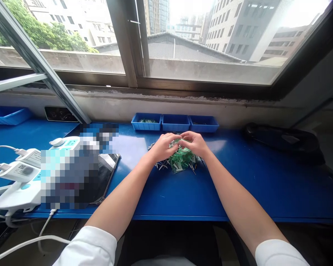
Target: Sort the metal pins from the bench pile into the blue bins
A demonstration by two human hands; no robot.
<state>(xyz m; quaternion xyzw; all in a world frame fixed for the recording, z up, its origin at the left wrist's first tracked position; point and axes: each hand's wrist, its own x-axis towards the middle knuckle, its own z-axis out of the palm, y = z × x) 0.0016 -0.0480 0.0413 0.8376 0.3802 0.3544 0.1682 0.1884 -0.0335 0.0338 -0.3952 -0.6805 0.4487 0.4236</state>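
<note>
My left hand point(165, 146) and my right hand point(194, 143) meet over a heap of small green flat pieces point(180, 162) on the blue table. Thin metal pins point(163, 164) are mixed into the heap and stick out around its edges. Both hands have their fingers bent inward, with the tips drawn close together just above the heap. Whatever lies between the fingertips is too small to make out. The hands cover the far part of the heap.
Behind the heap stand blue bins: the left bin point(146, 122) holds green pieces, the right bin point(204, 123) thin dark items, beside a middle bin point(175, 122). A white power strip point(19, 195) with chargers and a tablet point(109, 173) lie left. A dark bag point(285, 142) rests right.
</note>
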